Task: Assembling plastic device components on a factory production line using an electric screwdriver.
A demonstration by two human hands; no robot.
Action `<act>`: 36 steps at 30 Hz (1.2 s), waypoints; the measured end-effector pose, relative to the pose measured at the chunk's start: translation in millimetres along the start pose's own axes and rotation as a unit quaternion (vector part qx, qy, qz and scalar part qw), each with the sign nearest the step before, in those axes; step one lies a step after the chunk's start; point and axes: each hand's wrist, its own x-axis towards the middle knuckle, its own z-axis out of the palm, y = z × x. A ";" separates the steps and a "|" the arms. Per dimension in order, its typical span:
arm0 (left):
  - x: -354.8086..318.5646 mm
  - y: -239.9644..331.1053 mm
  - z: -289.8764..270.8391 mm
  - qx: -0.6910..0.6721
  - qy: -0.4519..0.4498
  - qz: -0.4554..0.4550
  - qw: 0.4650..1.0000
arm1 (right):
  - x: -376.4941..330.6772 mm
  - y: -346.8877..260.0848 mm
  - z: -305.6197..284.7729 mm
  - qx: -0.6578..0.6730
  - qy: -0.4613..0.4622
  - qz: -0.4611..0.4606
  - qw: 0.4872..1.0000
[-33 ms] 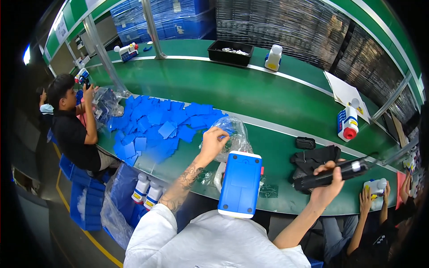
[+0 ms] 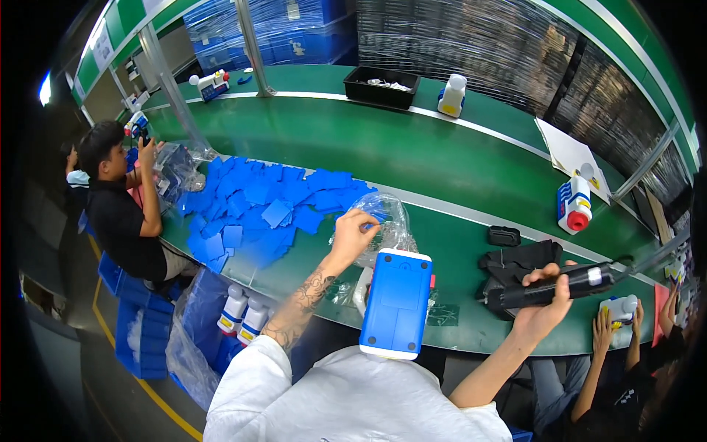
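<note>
My left hand (image 2: 355, 232) is closed in a pinch over a clear plastic bag (image 2: 394, 217); whatever sits between the fingertips is too small to make out. In my right hand (image 2: 545, 306) lies a black electric screwdriver (image 2: 541, 292), roughly level, with a cord at its right end. Right in front of my chest, at the table edge, stands a white-and-blue plastic unit (image 2: 396, 306). Its flat blue face with dark round corner feet points up, and neither hand touches it. Left of the bag spreads a pile of blue square pieces (image 2: 258, 199).
A black pouch (image 2: 515, 258) and a small black case (image 2: 504, 235) lie beside the screwdriver. Farther off are a black tray (image 2: 381, 87) and a red-capped bottle-shaped unit (image 2: 574, 204). One co-worker (image 2: 121, 206) sits left; another person's hands (image 2: 618, 328) hold a similar unit at right.
My right hand and the screwdriver have shifted slightly, the tool turning a little in the hand. My left hand stays almost still at the bag.
</note>
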 end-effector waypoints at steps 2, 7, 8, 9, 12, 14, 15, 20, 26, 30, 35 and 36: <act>-0.8 6.2 -4.1 -0.012 -0.010 -0.009 1.000 | -0.4 -4.7 17.7 0.027 -0.018 -0.029 0.999; -14.2 55.0 -27.3 -0.145 0.001 0.010 0.989 | -16.3 -2.3 60.6 0.097 -0.086 -0.067 0.989; -17.5 66.8 -32.4 -0.154 -0.018 0.010 0.988 | -19.3 -0.1 64.2 0.098 -0.086 -0.067 0.989; -22.5 73.1 -37.9 -0.177 -0.029 0.045 0.983 | -23.3 3.1 68.6 0.148 -0.113 -0.068 0.980; -36.4 88.2 -41.4 -0.297 -0.033 0.044 0.953 | -35.0 9.8 81.7 0.212 -0.137 -0.070 0.965; -43.0 89.3 -44.1 -0.313 -0.050 0.042 0.948 | -41.8 12.7 89.3 0.226 -0.179 -0.078 0.954; -45.2 90.7 -44.7 -0.299 -0.052 0.066 0.951 | -44.5 13.9 91.6 0.233 -0.182 -0.071 0.953; -48.3 99.9 -46.8 -0.298 -0.061 0.087 0.949 | -49.2 19.5 92.2 0.218 -0.190 -0.075 0.954; -46.2 104.9 -44.9 -0.232 -0.074 0.104 0.964 | -50.6 15.5 95.4 0.134 -0.179 -0.087 0.971; -42.9 112.8 -46.0 -0.198 -0.098 0.093 0.971 | -49.2 19.0 96.9 0.146 -0.198 -0.077 0.966; -37.3 108.7 -24.0 -0.112 -0.103 0.105 0.983 | -36.8 41.3 106.9 0.039 -0.221 -0.091 0.970; -37.5 105.7 -22.4 -0.113 -0.103 0.107 0.982 | -33.5 47.8 107.1 0.020 -0.229 -0.066 0.971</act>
